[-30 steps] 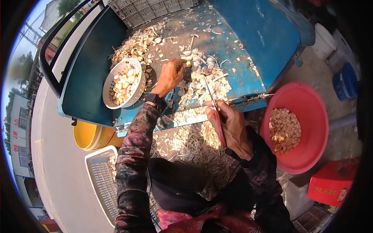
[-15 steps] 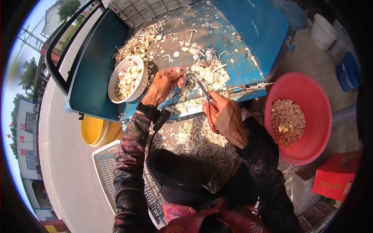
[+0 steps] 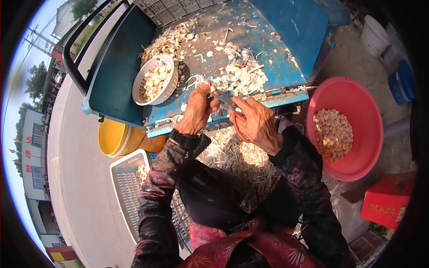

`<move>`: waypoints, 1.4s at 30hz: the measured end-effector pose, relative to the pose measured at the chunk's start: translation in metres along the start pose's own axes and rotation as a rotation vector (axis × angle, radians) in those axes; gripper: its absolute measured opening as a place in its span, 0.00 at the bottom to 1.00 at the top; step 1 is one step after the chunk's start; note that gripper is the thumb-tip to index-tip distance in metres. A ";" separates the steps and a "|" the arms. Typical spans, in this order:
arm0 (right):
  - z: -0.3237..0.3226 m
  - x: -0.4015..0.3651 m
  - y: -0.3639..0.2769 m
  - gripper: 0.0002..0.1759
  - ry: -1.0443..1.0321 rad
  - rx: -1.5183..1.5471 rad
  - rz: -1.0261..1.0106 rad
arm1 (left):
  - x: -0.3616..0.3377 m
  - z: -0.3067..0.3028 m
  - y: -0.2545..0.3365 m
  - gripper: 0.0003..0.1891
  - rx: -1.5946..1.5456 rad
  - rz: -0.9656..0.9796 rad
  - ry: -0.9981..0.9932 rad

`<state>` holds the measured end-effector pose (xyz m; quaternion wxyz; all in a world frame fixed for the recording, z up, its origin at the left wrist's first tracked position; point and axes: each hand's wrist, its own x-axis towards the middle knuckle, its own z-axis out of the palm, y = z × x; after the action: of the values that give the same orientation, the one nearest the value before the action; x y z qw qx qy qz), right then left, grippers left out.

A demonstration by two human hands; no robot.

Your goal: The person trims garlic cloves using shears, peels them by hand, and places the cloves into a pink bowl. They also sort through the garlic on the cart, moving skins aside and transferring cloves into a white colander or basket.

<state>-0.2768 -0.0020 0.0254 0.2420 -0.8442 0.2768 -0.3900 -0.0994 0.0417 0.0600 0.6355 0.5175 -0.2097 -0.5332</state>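
Observation:
My left hand (image 3: 196,109) is closed, its thumb and fingertips pinching a small pale garlic clove (image 3: 212,89). In my right hand (image 3: 258,125) is a pair of scissors (image 3: 228,102) with red handles, the metal blades pointing left, right at the clove and my left fingertips. Both hands are over the front edge of a blue metal cart bed (image 3: 286,44). Just beyond them lies a heap of garlic skins and stems (image 3: 241,79). A white perforated colander (image 3: 169,93) with peeled garlic cloves (image 3: 156,79) sits tilted to the left of my left hand.
A pink basin (image 3: 371,120) of garlic cloves (image 3: 333,134) stands at the right, above a red box (image 3: 386,201). On the left are a yellow bucket (image 3: 109,138) and a white slatted crate (image 3: 121,196). Dry stems (image 3: 250,167) cover the ground below my hands.
My left hand has drawn down toward my body, and my hands are closer together. The scissor blades now meet the clove at my left fingertips. The whole view has shifted slightly.

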 end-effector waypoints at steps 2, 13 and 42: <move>0.000 0.000 -0.002 0.15 -0.028 -0.026 0.037 | 0.000 0.000 -0.003 0.11 0.017 0.008 -0.004; 0.007 -0.001 -0.006 0.14 -0.071 0.092 0.098 | -0.001 -0.003 -0.008 0.11 -0.160 -0.135 -0.045; -0.052 0.031 0.005 0.19 0.077 0.733 0.669 | 0.124 0.013 -0.009 0.15 1.328 0.636 -0.070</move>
<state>-0.3026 -0.0364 0.0690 0.6246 -0.5535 0.3858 -0.3934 -0.0717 -0.0742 0.0213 0.3052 0.6902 -0.6484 -0.1004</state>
